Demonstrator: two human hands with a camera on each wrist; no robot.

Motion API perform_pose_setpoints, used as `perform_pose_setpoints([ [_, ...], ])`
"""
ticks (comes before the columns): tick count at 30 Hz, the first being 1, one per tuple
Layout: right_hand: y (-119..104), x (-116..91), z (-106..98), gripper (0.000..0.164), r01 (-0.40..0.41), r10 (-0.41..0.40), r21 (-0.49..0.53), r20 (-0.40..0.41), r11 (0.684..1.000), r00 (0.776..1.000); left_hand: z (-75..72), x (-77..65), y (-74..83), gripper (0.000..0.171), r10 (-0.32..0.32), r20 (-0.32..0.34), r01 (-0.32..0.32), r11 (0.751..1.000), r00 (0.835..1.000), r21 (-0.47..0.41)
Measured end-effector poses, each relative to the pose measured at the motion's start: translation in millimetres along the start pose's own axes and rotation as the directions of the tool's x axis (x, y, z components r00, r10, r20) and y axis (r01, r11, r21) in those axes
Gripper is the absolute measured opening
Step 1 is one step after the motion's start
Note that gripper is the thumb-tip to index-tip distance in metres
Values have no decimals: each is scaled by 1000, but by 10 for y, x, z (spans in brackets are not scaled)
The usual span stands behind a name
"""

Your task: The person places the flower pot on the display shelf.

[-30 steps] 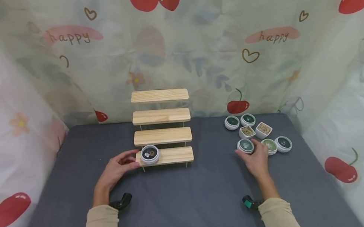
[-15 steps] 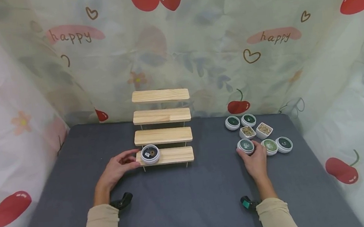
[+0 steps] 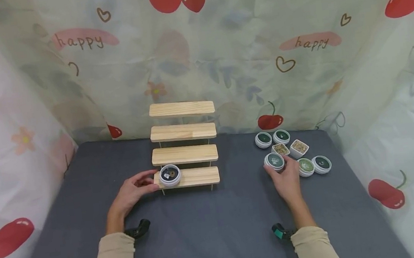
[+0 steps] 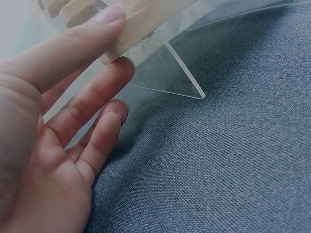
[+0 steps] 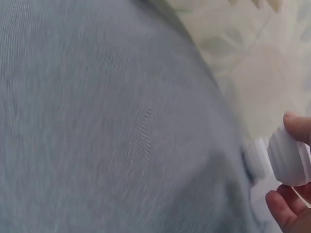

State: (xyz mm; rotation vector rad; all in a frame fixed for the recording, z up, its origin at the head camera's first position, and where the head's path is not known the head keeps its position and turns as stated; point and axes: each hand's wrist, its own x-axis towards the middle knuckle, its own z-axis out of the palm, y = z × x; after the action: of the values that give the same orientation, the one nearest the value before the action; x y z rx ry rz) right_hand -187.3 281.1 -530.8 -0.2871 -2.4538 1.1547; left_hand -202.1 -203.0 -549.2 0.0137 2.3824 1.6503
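Head view: right hand (image 3: pixel 286 178) pinches green pot (image 3: pixel 274 160), lifting step in hand; next, carry left to rack (image 3: pixel 185 147), steadied by left hand (image 3: pixel 133 192), fingers spread.

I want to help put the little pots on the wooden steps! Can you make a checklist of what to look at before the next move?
1. Right hand grips the round pot: ok.
2. Pot lifted off the table: cannot tell.
3. Left hand steadies the bottom step: ok.
4. Free room on that step beside the placed pot: ok.
5. Upper steps bare: ok.
6. Path from the pot group to the steps free: ok.
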Motion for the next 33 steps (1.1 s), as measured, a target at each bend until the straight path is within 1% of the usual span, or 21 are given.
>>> perform_pose_setpoints([
  [4,-136,0,-4,71,25,-25,31,17,999,1000,15,28,5,73,-6,-5,6,1000,1000,12],
  [7,-283,-23,17,70,11,-16,91,50,996,999,1,32,-1,75,-4,-5,5,1000,1000,18],
  [10,-445,-54,24,70,-3,-12,148,102,989,995,-4,35,-2,75,-4,-9,4,1000,1000,11],
  [13,-605,-86,24,72,13,-39,177,140,984,989,-5,31,-4,74,-4,-13,4,1000,1000,10],
  [16,-732,-115,29,74,35,-69,205,161,978,984,2,23,-2,72,-6,-12,6,1000,1000,9],
  [20,-834,-142,73,74,42,-88,228,197,973,976,9,13,7,71,-6,-7,6,1000,1000,4],
  [24,-920,-170,142,73,49,-102,220,236,974,966,2,13,11,72,-4,-1,4,1000,1000,5],
  [27,-990,-201,189,72,81,-135,211,254,974,958,-5,23,0,72,-10,0,10,1000,1000,7],
  [30,-1046,-240,242,72,119,-178,222,268,968,947,-11,33,-12,70,-17,2,17,1000,1000,8],
  [33,-1103,-279,312,72,146,-216,256,274,956,937,-12,30,-6,70,-17,2,17,1000,1000,4],
])
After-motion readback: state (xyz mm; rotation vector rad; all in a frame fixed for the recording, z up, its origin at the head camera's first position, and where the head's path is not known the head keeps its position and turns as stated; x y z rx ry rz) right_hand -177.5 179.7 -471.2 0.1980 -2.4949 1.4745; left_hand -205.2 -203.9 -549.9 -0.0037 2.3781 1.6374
